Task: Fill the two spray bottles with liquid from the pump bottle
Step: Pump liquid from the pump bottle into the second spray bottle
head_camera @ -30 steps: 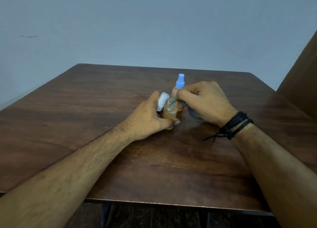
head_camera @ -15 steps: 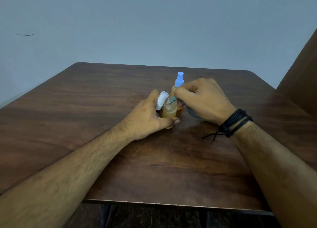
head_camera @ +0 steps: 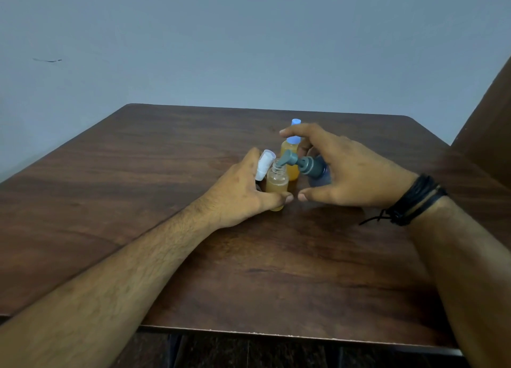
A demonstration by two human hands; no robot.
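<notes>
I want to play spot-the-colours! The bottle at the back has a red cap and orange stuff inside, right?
Not quite. In the head view, the back spray bottle holds orange liquid, but its cap is blue, not red. The open bottle in front, held by the left hand, has no cap on.

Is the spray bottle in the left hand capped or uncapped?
Uncapped: the near spray bottle shows a bare mouth under the pump spout.

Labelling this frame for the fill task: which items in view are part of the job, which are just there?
Job:
- open spray bottle, gripped by left hand
- white spray cap, also in left hand
- blue-capped spray bottle, behind it
- pump bottle, spout over the open neck
- right hand, open around the pump bottle

Just there:
- wooden table
- black wristbands
- wall
</notes>
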